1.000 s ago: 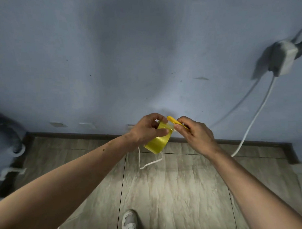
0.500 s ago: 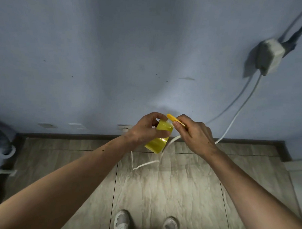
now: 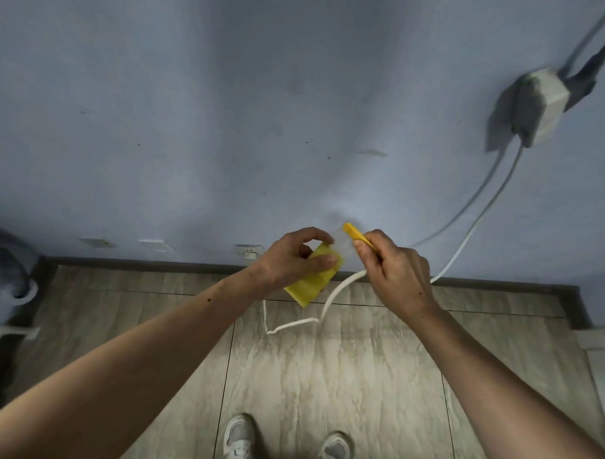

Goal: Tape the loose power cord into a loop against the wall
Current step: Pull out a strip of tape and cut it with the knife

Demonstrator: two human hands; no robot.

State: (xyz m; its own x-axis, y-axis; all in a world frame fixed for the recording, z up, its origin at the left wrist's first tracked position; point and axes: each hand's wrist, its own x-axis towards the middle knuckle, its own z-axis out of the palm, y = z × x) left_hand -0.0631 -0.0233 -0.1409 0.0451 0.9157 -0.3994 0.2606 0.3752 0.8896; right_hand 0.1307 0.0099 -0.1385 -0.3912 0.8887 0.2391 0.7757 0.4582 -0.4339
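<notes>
I am looking down at two bare hands in front of a blue wall. The left hand is curling its grip around a yellow tape roll. The right hand is pinching a small yellow tool, which I am guessing is a cutter, just beside the roll. Some clear tape seems to be stretching between them, but it is too faint to be sure.

The white power cord is hanging from a plug box high on the wall, running down behind the right hand and lying in a loose bend on the floor. No hand is holding it.

I am thinking the tape could fold and stick to itself if the pull goes slack. The cutter could nick a finger, since both hands are so close. The cord is not looped yet.
</notes>
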